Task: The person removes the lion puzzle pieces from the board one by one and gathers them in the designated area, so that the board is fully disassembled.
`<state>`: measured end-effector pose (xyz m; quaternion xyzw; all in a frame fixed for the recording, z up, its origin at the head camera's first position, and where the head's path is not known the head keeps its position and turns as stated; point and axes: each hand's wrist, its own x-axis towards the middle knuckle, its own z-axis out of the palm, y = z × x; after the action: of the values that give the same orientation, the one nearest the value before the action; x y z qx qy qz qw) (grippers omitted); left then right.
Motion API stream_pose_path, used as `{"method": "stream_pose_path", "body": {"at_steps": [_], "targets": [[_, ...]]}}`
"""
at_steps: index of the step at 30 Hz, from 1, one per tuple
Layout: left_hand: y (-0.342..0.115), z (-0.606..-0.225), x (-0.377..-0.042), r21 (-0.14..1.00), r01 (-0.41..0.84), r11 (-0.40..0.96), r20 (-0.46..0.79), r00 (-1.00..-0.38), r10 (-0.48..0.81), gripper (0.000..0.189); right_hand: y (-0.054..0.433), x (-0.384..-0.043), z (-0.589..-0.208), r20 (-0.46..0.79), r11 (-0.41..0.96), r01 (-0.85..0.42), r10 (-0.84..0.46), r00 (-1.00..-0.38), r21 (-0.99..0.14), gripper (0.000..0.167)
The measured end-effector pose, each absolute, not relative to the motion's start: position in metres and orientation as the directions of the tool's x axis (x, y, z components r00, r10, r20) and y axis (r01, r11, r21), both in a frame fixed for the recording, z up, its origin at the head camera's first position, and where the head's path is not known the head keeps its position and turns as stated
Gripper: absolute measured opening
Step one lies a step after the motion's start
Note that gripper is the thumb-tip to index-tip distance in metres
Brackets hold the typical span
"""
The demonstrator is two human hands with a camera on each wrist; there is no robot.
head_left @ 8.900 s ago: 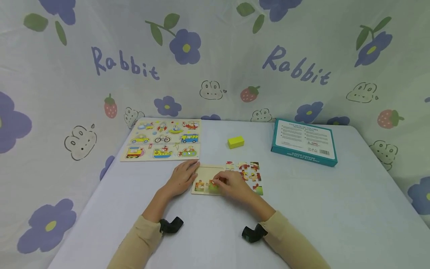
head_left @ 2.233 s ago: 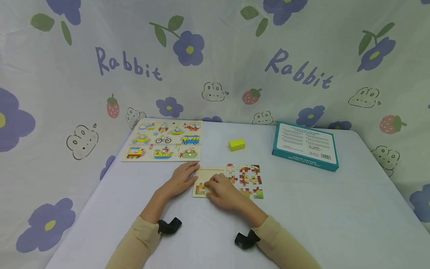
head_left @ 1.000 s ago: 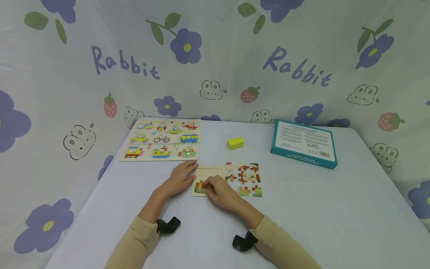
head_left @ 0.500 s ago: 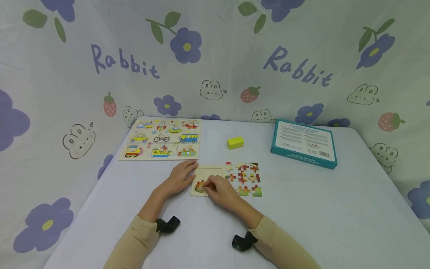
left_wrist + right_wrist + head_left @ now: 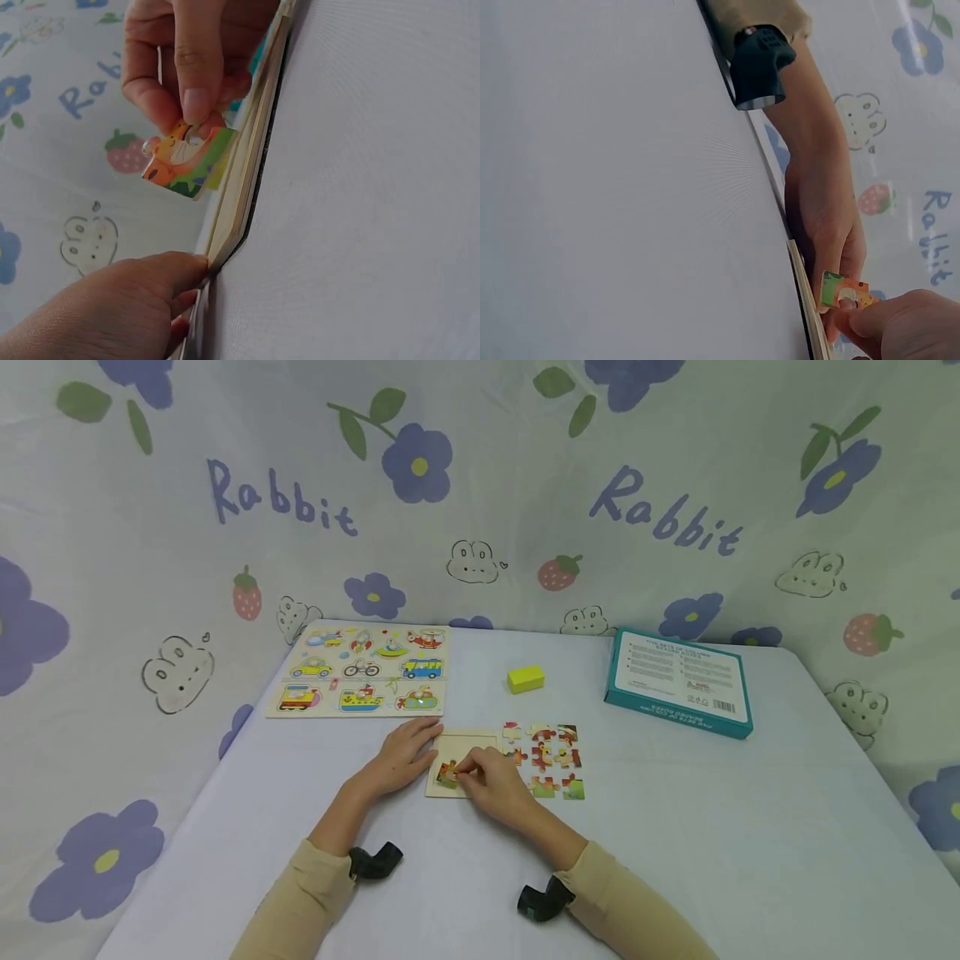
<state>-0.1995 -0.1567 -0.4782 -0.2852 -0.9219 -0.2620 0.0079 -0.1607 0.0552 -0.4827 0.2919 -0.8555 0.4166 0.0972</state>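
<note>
In the head view, a shallow wooden puzzle tray (image 5: 467, 743) lies on the table. My right hand (image 5: 497, 783) pinches a jigsaw piece (image 5: 447, 773) between thumb and fingers over the tray's near left corner. The left wrist view shows this orange and green piece (image 5: 187, 161) tilted and lifted off the tray. My left hand (image 5: 401, 758) lies at the tray's left side, fingers extended, thumb touching its edge. Loose jigsaw pieces (image 5: 543, 756) are set out in spaced rows right of the tray; my right hand hides part of the tray.
A vehicle peg puzzle board (image 5: 360, 681) lies beyond my left hand. Behind the tray is a yellow block (image 5: 526, 679), and a teal box (image 5: 678, 681) lies at the back right. A patterned cloth (image 5: 480, 485) hangs behind the white table.
Earlier, two pieces lay in the tray's near row; the middle one now lies among the loose pieces. The corner piece, lying flat before, is now pinched, lifted and tilted. My left hand stays put.
</note>
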Motion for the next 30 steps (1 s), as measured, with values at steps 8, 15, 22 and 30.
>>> {"method": "stream_pose_path", "body": {"at_steps": [8,15,22,30], "targets": [[-0.156,-0.482,-0.2,0.476,0.517,0.712,0.14,-0.844,0.518,0.046,0.063,-0.159,-0.471,0.335,0.487,-0.525,-0.426,-0.84,-0.698,0.006],[-0.159,-0.483,-0.2,0.471,0.525,0.709,0.151,-0.839,0.522,0.047,0.084,-0.164,-0.464,0.251,0.525,-0.468,-0.432,-0.866,-0.711,0.008],[-0.16,-0.482,-0.2,0.466,0.529,0.71,0.148,-0.837,0.526,0.047,0.104,-0.165,-0.46,0.255,0.545,-0.437,-0.378,-0.89,-0.716,0.01],[-0.159,-0.479,-0.202,0.468,0.531,0.706,0.144,-0.834,0.532,0.047,0.125,-0.166,-0.466,0.213,0.575,-0.357,-0.303,-0.929,-0.736,0.01]]}}
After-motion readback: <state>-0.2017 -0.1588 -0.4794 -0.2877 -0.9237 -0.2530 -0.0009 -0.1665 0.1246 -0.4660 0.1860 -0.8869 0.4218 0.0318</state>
